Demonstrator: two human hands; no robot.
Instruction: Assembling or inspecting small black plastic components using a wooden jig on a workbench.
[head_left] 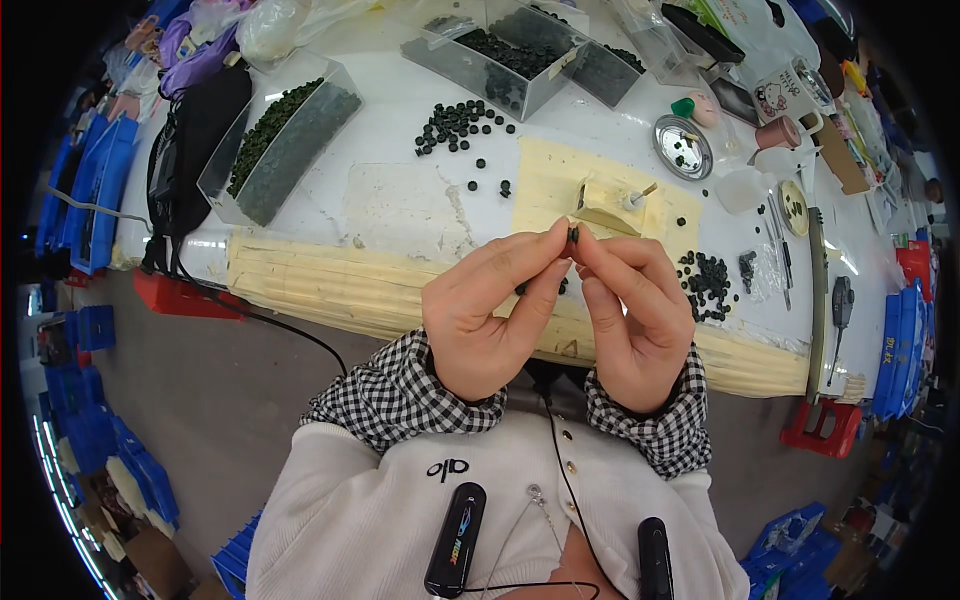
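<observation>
Over the table's near edge, my left hand (495,305) and my right hand (638,310) meet fingertip to fingertip. Between them they pinch a small dark round part (573,235); its exact kind is too small to make out. Just beyond my fingers stands a yellow block with a metal pin (605,205), on a yellow taped patch (540,165). A pile of small black round parts (707,285) lies to the right of my right hand. More black round parts (455,125) are scattered farther off to the left. A few dark pieces show partly behind my left fingers.
A clear bin of green parts (280,150) stands at the left, next to a black bag (200,150). Clear bins of black parts (530,85) sit at the back. To the right are a round metal dish (683,147), tweezers (780,240) and a white cup (795,90).
</observation>
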